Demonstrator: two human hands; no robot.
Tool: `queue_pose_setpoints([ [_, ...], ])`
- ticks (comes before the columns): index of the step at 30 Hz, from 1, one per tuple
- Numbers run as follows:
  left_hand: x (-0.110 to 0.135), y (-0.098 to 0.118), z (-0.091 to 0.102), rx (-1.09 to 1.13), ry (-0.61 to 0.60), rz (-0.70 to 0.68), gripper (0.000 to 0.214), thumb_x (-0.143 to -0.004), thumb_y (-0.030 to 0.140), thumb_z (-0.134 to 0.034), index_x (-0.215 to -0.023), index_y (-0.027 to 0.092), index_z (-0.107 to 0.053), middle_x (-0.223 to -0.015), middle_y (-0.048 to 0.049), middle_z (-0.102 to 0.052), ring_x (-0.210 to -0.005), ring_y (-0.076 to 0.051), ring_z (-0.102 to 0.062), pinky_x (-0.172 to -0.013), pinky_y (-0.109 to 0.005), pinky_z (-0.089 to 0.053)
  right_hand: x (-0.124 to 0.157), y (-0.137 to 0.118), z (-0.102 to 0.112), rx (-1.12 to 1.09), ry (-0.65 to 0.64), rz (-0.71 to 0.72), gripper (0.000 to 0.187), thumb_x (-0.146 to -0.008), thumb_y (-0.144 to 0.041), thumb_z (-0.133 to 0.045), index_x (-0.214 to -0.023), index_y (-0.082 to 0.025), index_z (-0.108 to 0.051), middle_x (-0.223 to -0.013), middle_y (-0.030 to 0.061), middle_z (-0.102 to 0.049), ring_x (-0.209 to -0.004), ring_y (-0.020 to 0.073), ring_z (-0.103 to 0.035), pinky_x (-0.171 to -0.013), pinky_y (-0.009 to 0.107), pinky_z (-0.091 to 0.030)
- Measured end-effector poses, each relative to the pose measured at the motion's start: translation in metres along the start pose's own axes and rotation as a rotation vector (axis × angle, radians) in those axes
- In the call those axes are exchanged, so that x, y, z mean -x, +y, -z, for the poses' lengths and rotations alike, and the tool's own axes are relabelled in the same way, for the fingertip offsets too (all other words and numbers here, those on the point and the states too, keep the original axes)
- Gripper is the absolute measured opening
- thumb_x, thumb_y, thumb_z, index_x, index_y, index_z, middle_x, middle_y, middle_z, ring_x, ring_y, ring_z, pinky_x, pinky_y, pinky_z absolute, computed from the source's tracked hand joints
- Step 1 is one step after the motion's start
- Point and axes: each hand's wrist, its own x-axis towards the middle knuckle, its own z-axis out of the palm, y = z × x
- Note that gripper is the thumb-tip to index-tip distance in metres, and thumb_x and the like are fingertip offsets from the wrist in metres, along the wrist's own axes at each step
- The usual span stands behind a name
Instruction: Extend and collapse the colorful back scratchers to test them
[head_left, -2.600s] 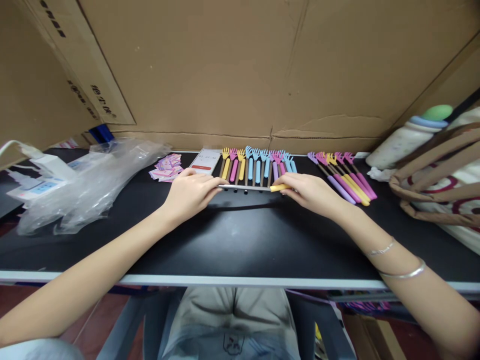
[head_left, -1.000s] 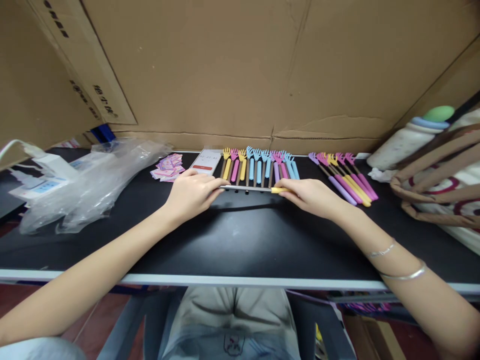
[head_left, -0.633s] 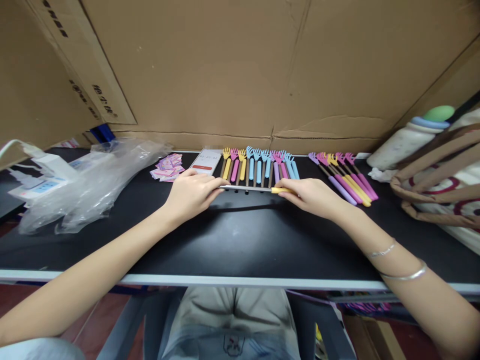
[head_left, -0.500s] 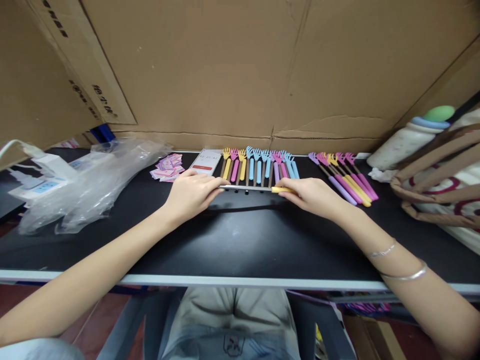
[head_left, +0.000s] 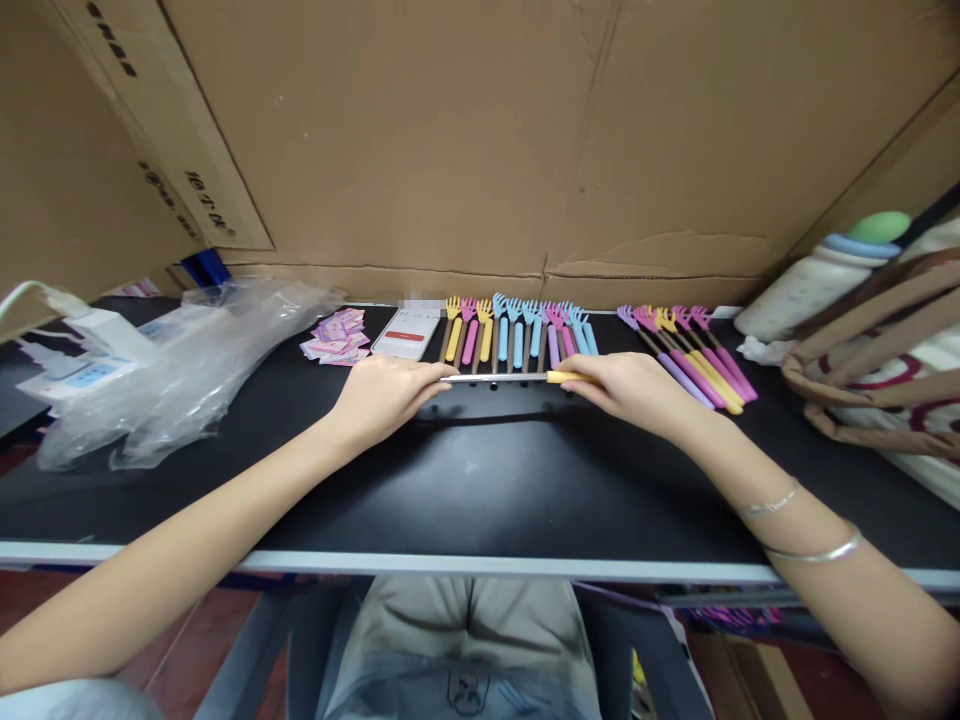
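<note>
Both my hands hold one extended telescopic back scratcher (head_left: 499, 377) level across the near ends of a row of scratchers. My left hand (head_left: 384, 393) is closed on its left end, which the fingers hide. My right hand (head_left: 626, 389) pinches its yellow handle. Behind the metal rod lies the row of several coloured hand-shaped back scratchers (head_left: 517, 332), yellow, pink, blue and purple, claws pointing to the cardboard wall. A second bunch of back scratchers (head_left: 686, 355) lies fanned out just right of my right hand.
A phone (head_left: 409, 332) and small pink packets (head_left: 336, 336) lie behind my left hand. Crumpled clear plastic (head_left: 176, 370) and a white power strip (head_left: 90, 335) fill the left of the black table (head_left: 480, 490). A bottle (head_left: 814, 275) and a woven bag (head_left: 877, 370) crowd the right. Cardboard walls stand behind.
My left hand has drawn back a little toward me, so more of the phone shows. The rod and my right hand stay nearly where they were.
</note>
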Motion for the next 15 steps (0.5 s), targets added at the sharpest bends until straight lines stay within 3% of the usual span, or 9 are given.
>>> queue_pose_setpoints([
  [10,-0.0010,0.0000,-0.0006,0.085,-0.108,0.031,0.041,-0.098,0.046,-0.032,-0.107,0.026,-0.067,-0.085,-0.0014,-0.075,-0.068,-0.016,-0.068,-0.053,-0.023,-0.036,0.0018,0.0012,0.0045,0.019,0.071,0.027,0.033,-0.095,-0.044,-0.040,-0.099,-0.022,-0.064,-0.086,0.0023,-0.073,-0.071,0.0149,-0.066,-0.060,0.024,-0.040],
  [15,-0.0022,-0.0020,0.0029,0.204,-0.191,0.037,0.040,-0.099,0.045,-0.031,-0.108,0.027,-0.065,-0.074,0.0022,-0.072,-0.064,-0.015,-0.066,-0.054,-0.022,-0.036,0.0015,0.0008,0.0053,-0.010,0.103,0.058,0.032,-0.095,-0.043,-0.041,-0.099,-0.022,-0.066,-0.092,0.0024,-0.073,-0.079,0.0151,-0.067,-0.065,0.024,-0.043],
])
